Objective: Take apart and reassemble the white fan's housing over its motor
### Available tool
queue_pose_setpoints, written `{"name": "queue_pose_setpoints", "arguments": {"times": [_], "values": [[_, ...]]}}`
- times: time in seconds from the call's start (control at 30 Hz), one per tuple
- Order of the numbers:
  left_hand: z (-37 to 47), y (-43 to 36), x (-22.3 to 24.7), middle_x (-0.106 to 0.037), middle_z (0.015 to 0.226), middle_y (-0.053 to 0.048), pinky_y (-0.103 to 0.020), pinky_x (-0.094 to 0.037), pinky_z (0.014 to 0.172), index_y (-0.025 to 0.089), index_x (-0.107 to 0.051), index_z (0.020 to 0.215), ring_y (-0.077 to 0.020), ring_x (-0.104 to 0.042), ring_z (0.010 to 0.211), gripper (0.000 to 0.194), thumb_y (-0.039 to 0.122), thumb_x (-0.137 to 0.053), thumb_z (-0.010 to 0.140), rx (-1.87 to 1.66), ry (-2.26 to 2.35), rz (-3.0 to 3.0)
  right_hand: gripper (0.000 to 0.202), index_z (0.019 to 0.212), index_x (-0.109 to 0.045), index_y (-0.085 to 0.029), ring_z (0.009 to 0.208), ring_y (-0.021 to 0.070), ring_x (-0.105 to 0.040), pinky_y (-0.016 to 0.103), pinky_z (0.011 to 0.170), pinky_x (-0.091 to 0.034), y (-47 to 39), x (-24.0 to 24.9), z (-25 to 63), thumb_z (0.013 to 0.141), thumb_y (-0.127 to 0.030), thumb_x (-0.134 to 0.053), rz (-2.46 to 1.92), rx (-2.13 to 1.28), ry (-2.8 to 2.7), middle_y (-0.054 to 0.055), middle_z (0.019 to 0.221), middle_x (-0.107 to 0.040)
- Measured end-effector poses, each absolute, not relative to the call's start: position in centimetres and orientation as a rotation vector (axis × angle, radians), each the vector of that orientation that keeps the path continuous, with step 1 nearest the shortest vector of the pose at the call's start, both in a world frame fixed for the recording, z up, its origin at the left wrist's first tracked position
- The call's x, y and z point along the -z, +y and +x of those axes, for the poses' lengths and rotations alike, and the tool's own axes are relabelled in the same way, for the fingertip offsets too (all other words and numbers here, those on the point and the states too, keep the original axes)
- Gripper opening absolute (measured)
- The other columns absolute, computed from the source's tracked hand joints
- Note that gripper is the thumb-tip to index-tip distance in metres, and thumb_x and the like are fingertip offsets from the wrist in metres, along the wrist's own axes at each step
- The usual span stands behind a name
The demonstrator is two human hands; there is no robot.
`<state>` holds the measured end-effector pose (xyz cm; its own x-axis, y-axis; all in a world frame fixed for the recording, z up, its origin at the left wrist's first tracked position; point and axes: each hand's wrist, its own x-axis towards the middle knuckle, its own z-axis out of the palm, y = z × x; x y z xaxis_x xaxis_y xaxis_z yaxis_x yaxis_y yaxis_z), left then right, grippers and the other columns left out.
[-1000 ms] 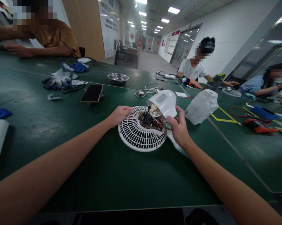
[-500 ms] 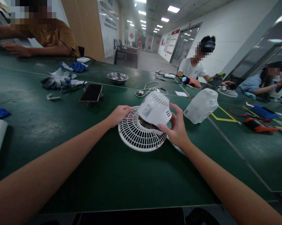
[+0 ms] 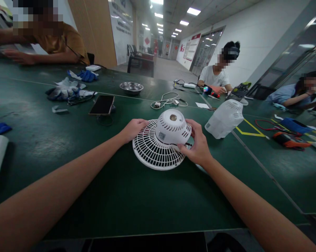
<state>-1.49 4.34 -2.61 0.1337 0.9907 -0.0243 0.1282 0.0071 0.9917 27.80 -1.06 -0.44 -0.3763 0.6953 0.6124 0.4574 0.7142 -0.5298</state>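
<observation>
A: Where is the white cover (image 3: 170, 130) now, and which way does it point?
B: It sits over the middle of the fan grille (image 3: 158, 155), on the near part of the green table (image 3: 147, 203); its closed end, with a round brownish spot (image 3: 173, 118), points up; its wide side faces down to the grille; the label (image 3: 161, 135) looks to the near left; the shape is squat, so I cannot tell a clear long axis.
A: And the fingers?
B: The right hand (image 3: 199, 145) pinches the cover at its right side, thumb near, forefinger far; the left hand (image 3: 133, 130) lies at the grille's left rim, fingers close together; if they grip under it, I cannot tell.
A: Which containers are there?
B: A metal bowl (image 3: 131, 92) stands upright on the far side; its shiny inside shows; at right, a translucent white housing (image 3: 224, 120) leans toward the far right; its inside is hidden.
</observation>
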Motion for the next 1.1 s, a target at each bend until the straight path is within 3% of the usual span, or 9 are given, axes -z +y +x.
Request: {"name": "queue_pose_setpoints", "arguments": {"times": [0.23, 0.43, 0.6, 0.77, 1.1], "values": [[-1.9, 4.8, 3.4, -0.078, 0.098, -0.009, -0.038, -0.056, 0.081, 0.016, -0.076, 0.11, -0.023, -0.073, 0.085, 0.034, 0.041, -0.06, 0.095, -1.01, 1.22, 1.473, 0.087, 0.151, -0.032, -0.035, 0.125, 0.0368, -0.06, 0.063, 0.102, -0.055, -0.7, 0.2, 28.5, 0.077, -0.037, -0.077, -0.898, -0.415, -2.102, 0.011, 0.149, -0.051], [-2.3, 5.0, 3.5, -0.071, 0.132, -0.013, -0.043, -0.049, 0.101, 0.017, -0.068, 0.133, -0.0274, -0.067, 0.116, 0.047, 0.045, -0.056, 0.097, -1.028, 1.341, 1.817, 0.092, 0.15, -0.035, -0.035, 0.121, 0.035, -0.063, 0.063, 0.102, -0.056, -0.8, 0.2, 28.2, 0.074, -0.046, -0.086, -0.936, -0.404, -2.091, 0.01, 0.151, -0.05], [-1.8, 3.4, 1.7, -0.062, 0.146, -0.01, -0.05, -0.039, 0.114, 0.022, -0.065, 0.136, -0.031, -0.052, 0.137, 0.048, 0.041, -0.06, 0.093, -1.05, 1.198, 2.255, 0.092, 0.149, -0.038, -0.036, 0.114, 0.0345, -0.066, 0.064, 0.096, -0.059, -0.9, 0.0, 28.0, 0.072, -0.044, -0.088, -0.952, -0.396, -2.065, 0.011, 0.146, -0.056], [-0.8, 2.2, 0.7, -0.069, 0.131, -0.011, -0.049, -0.044, 0.105, 0.021, -0.061, 0.139, -0.0301, -0.061, 0.118, 0.054, 0.028, -0.061, 0.085, -0.992, 1.028, 2.405, 0.095, 0.151, -0.037, -0.035, 0.116, 0.0344, -0.066, 0.063, 0.099, -0.059, -0.8, -0.1, 28.3, 0.072, -0.045, -0.089, -0.924, -0.435, -2.082, 0.011, 0.146, -0.058], [-0.1, 1.9, 0.4, -0.06, 0.138, -0.015, -0.055, -0.041, 0.106, 0.021, -0.063, 0.134, -0.0357, -0.054, 0.12, 0.071, 0.066, -0.073, 0.08, -0.877, 0.942, 2.505, 0.095, 0.154, -0.039, -0.036, 0.133, 0.0369, -0.058, 0.063, 0.111, -0.05, -0.8, -0.6, 28.5, 0.073, -0.05, -0.086, -0.804, -0.282, -2.173, 0.009, 0.153, -0.054]]}}
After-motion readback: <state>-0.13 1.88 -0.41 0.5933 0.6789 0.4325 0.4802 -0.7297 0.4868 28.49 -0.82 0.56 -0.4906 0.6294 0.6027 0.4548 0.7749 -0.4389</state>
